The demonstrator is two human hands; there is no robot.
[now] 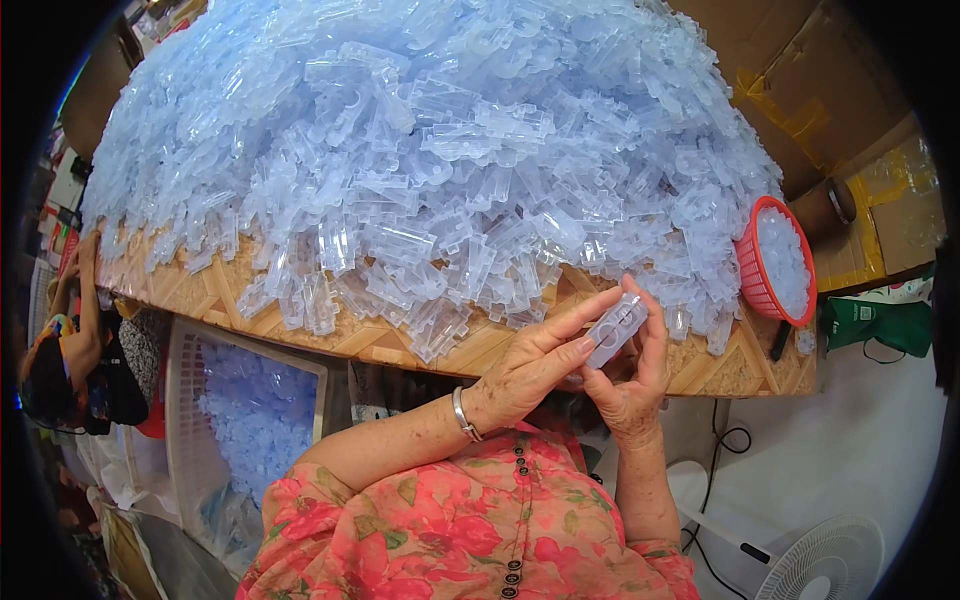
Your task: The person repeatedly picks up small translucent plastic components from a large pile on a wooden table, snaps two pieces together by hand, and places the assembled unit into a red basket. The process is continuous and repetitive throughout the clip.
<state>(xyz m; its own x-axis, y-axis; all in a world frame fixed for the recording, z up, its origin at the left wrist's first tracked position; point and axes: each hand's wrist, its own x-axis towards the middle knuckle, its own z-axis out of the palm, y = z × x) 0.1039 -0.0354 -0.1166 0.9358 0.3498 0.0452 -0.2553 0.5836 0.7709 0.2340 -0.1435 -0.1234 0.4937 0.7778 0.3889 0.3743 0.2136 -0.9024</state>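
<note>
Beyond a pink-flowered cloth shirt (430, 520), pinching a clear, oblong plastic piece (617, 330) with left fingers (566, 358) and right fingers (655, 335); probably light, stiff, slick, best held by long edges.

Peach blouse (440, 500), red-and-green floral print (465, 534); dark round buttons (512, 579) down front; silver bracelet (462, 412), left wrist (484, 406)

Wood-patterned table (742, 368), pale floor (790, 450), white fan (825, 565)

Left hand (530, 368), right hand (632, 395) pinch clear plastic piece (615, 330) near bench (385, 345) edge; heap of similar pieces (440, 130) beyond, red basket (757, 272) right.
</note>
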